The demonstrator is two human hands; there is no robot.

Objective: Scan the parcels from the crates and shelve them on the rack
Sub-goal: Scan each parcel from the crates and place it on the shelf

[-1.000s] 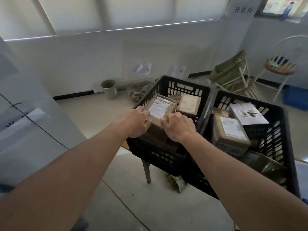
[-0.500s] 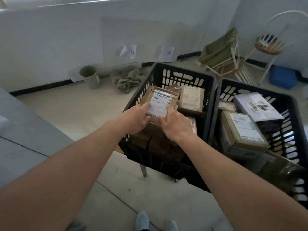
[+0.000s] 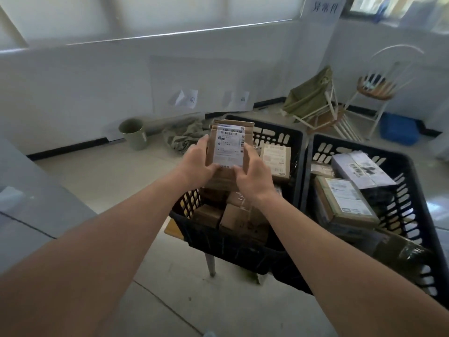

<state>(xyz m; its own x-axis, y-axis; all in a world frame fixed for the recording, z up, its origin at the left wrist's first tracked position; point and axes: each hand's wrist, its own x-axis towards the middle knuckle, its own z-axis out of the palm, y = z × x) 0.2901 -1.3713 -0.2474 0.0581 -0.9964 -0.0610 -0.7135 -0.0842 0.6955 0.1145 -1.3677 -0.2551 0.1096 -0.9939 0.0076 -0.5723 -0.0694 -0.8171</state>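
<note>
a box held up over the crate

both hands, left hand [image 3: 198, 164] and right hand [image 3: 252, 177], have fingers clamped on the box [image 3: 229, 148], above the left crate [image 3: 295, 142]; it stands tall, label facing the person.

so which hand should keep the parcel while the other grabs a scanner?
Left, tentatively. The left hand wraps the brown parcel along its side; the right hand pinches only its lower corner. No scanner is in view.

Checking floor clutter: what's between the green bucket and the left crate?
Head view: a crumpled olive cloth lies on the floor between the bucket and the left crate, against the wall base; otherwise bare floor.
</note>
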